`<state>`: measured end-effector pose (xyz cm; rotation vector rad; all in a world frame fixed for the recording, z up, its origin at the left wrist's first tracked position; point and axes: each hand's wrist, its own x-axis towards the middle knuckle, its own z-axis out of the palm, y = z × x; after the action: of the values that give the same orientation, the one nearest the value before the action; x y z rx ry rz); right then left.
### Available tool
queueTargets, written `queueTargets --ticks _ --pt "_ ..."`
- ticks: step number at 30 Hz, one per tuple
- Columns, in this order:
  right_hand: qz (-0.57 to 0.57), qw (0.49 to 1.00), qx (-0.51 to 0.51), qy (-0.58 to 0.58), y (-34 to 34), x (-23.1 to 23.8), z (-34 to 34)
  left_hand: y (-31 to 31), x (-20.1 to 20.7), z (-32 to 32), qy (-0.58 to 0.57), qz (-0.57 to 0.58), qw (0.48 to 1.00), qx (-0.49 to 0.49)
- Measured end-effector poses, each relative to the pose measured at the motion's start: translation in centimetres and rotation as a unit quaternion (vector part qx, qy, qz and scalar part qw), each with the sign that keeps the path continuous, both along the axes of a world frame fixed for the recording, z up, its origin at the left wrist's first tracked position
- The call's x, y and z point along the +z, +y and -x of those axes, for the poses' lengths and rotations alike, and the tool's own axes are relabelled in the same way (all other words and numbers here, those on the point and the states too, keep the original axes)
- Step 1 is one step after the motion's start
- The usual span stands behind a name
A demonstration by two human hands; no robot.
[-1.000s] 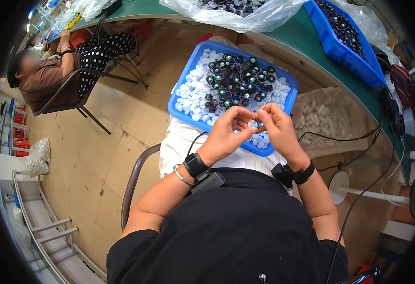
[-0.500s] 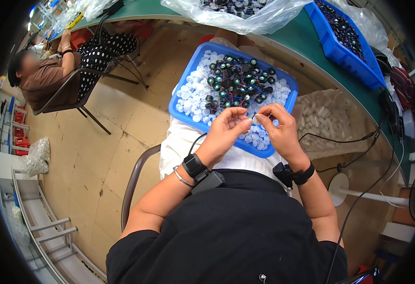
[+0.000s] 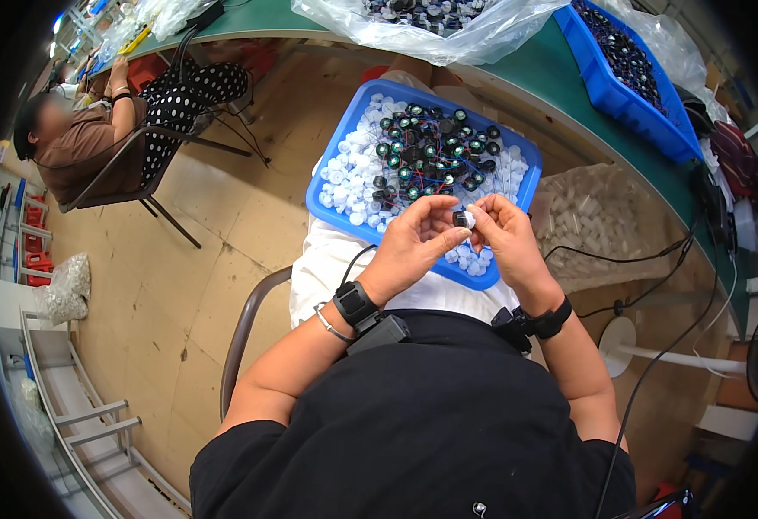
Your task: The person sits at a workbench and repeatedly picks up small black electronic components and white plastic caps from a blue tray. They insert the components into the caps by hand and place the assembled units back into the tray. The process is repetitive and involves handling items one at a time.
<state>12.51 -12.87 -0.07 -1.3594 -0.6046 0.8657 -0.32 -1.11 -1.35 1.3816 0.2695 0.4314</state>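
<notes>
Over the near edge of a blue tray (image 3: 319, 201) on my lap, my two hands meet. My left hand (image 3: 412, 246) pinches a small black round wired part (image 3: 460, 219) between thumb and fingers. Pressed against that part's right side is a white plastic cap (image 3: 470, 221), gripped by the thumb and fingertips of my right hand (image 3: 510, 245). Whether the cap is seated on it I cannot tell. Many loose white caps (image 3: 357, 169) fill the tray, and a heap of black round parts with red and blue wires (image 3: 431, 151) lies on top of them.
A green table (image 3: 560, 91) curves along the far side, bearing a blue bin (image 3: 599, 95) of wired parts and a clear plastic bag (image 3: 482, 43). A bag of white pieces (image 3: 591, 221) lies right of the tray. Another person (image 3: 93, 138) sits at far left. Black cables (image 3: 625, 255) hang at right.
The black part and white cap now show between my fingertips, which earlier hid most of what they held. My right hand has turned slightly, its wristband with it.
</notes>
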Motion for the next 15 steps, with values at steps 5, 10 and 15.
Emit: queueTargets --ticks 5,10,15 --pt "-0.005 1.000 -0.012 0.017 0.11 -0.35 0.06 0.16 0.68 0.18 0.068 0.015 0.997 -0.018" --pt "0.006 0.991 0.004 0.136 0.05 -0.06 0.09 0.07 0.47 0.13 0.043 -0.024 0.999 -0.017" --pt "0.013 0.994 0.008 0.109 0.12 -0.41 0.52 -0.07 0.16 0.12 0.031 -0.015 0.999 -0.012"
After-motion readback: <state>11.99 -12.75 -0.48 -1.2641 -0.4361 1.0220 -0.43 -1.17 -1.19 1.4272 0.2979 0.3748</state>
